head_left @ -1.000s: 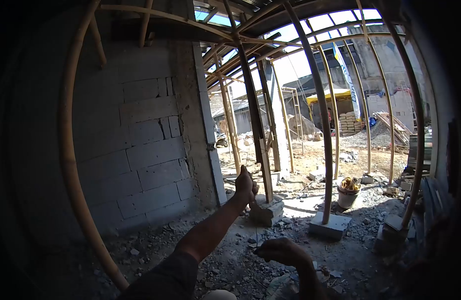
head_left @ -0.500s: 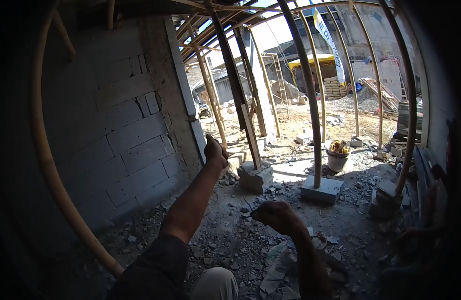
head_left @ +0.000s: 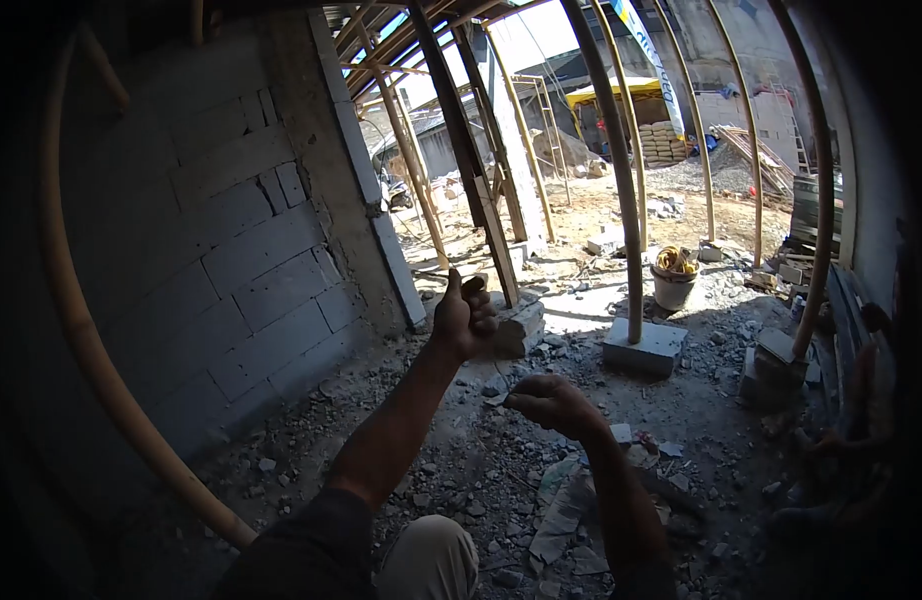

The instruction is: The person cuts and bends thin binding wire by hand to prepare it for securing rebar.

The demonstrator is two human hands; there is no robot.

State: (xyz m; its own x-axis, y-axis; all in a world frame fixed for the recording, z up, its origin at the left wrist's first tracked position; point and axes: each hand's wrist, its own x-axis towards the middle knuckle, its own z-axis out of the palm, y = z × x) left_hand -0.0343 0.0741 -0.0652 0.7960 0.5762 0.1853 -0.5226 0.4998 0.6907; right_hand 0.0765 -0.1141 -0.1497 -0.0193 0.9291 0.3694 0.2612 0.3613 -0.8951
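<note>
My left hand (head_left: 465,318) is raised in front of the wall's end, thumb up and fingers curled in; what they hold, if anything, is too small to name. Lower and to the right, my right hand (head_left: 553,404) is closed in a pinch, knuckles up. A thin dark strand (head_left: 502,376) rises from its fingertips toward my left hand; its upper end is lost against the rubble. Something small and pale lies at or just behind the right fingertips. Between and beyond the hands stands a rough concrete lump (head_left: 521,328) under a wooden post (head_left: 496,245).
A grey block wall (head_left: 266,290) is on the left, with a curved bamboo pole (head_left: 96,350) before it. A pole stands on a block (head_left: 644,347). Behind is a bucket (head_left: 673,287). Rubble covers the floor. In shadow at right, another person's arm (head_left: 861,385) shows dimly.
My left hand has moved right and slightly down, and its curled fingers now face the view more. My right hand has risen a little. The camera view has shifted slightly.
</note>
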